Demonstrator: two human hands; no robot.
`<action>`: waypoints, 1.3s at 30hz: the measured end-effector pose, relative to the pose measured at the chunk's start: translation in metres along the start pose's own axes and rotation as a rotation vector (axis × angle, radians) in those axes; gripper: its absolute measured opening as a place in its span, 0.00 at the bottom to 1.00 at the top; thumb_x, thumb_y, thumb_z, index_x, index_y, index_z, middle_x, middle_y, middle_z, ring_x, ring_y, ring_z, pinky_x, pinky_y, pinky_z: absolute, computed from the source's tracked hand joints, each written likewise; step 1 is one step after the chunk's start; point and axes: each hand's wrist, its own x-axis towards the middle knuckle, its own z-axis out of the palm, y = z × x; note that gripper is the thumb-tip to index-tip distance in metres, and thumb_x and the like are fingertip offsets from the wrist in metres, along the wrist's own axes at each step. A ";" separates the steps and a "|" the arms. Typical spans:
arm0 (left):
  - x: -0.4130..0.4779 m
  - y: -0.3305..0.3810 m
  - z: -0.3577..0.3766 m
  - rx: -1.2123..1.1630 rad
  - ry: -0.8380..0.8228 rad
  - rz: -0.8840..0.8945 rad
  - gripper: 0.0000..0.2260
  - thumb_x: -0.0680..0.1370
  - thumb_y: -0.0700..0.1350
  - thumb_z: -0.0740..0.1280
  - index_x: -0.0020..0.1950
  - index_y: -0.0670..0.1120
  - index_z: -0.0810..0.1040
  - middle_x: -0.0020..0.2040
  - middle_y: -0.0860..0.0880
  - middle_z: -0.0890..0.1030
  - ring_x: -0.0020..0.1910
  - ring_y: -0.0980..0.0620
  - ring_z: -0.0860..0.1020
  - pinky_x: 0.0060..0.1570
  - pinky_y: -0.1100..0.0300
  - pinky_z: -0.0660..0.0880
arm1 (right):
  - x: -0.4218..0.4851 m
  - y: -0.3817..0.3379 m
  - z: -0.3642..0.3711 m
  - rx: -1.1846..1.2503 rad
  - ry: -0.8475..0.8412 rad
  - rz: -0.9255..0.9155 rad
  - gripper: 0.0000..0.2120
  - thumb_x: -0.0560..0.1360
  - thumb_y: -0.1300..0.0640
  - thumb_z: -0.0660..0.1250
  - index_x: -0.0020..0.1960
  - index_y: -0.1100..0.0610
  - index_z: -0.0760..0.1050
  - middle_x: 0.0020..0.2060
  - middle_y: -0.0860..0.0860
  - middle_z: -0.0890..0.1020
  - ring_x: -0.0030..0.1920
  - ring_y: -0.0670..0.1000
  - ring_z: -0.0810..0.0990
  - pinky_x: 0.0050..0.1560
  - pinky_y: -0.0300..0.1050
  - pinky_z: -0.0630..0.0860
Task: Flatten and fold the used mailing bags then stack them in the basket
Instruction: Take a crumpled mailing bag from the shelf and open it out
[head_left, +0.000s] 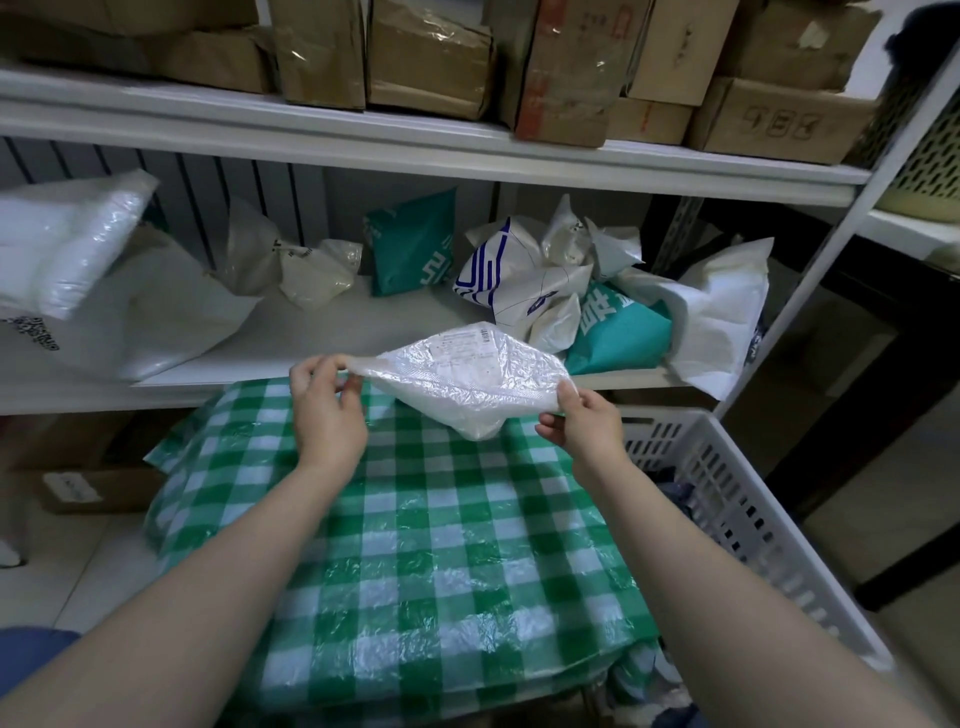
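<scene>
Both hands hold one bag (462, 382) up over the checked cloth (415, 545): the left hand (324, 400) pinches one corner, the right hand (582, 415) the opposite one. It looks like the flattening step; next the bag should go down on the cloth (still puffy). The basket (737, 499) runs off frame, its contents unclear.

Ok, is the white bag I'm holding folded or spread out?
Spread, not folded: the white bag sags stretched between the left hand and right hand, each pinching one end.
</scene>
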 end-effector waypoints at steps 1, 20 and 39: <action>-0.002 0.001 0.000 -0.045 -0.023 -0.027 0.07 0.82 0.37 0.60 0.51 0.48 0.74 0.62 0.50 0.68 0.51 0.50 0.77 0.52 0.55 0.80 | 0.000 0.000 0.000 0.023 0.000 0.009 0.11 0.82 0.54 0.62 0.46 0.60 0.75 0.41 0.56 0.77 0.36 0.50 0.78 0.36 0.39 0.81; -0.019 -0.026 -0.021 0.077 -0.318 -0.584 0.26 0.73 0.27 0.68 0.70 0.42 0.71 0.54 0.43 0.79 0.45 0.46 0.79 0.39 0.56 0.78 | -0.011 0.034 -0.024 -0.696 -0.179 0.144 0.13 0.76 0.71 0.58 0.51 0.62 0.80 0.50 0.58 0.83 0.48 0.55 0.81 0.54 0.52 0.80; -0.017 -0.017 -0.013 0.212 -0.290 -0.407 0.13 0.75 0.32 0.55 0.49 0.46 0.74 0.46 0.44 0.79 0.38 0.46 0.72 0.35 0.57 0.68 | -0.011 -0.007 0.009 -0.241 -0.433 0.103 0.22 0.78 0.39 0.61 0.59 0.55 0.78 0.52 0.55 0.82 0.49 0.52 0.81 0.55 0.50 0.79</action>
